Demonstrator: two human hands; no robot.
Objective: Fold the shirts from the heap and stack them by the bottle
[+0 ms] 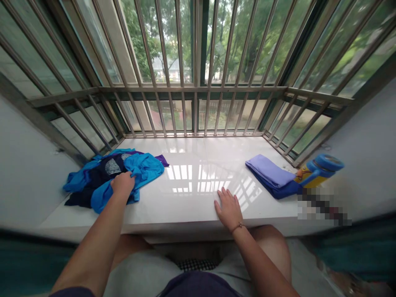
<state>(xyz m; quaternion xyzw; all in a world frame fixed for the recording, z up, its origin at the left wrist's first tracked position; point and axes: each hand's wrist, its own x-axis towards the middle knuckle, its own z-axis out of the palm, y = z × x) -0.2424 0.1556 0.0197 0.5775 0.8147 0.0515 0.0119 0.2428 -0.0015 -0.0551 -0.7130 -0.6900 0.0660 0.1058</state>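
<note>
A heap of crumpled clothes (105,175), bright blue, dark navy and purple, lies on the left of the white window ledge (198,165). My left hand (123,183) rests on the heap's near edge, its fingers curled into the bright blue cloth. My right hand (228,207) lies flat on the bare ledge near its front edge, fingers spread, holding nothing. A neatly folded lavender and dark blue garment (272,175) sits on the right side of the ledge, well away from both hands.
A blue and yellow bottle (317,170) lies at the ledge's right end beside the folded garment. Metal window bars (194,103) enclose the ledge on three sides. My knees sit below the ledge's front edge.
</note>
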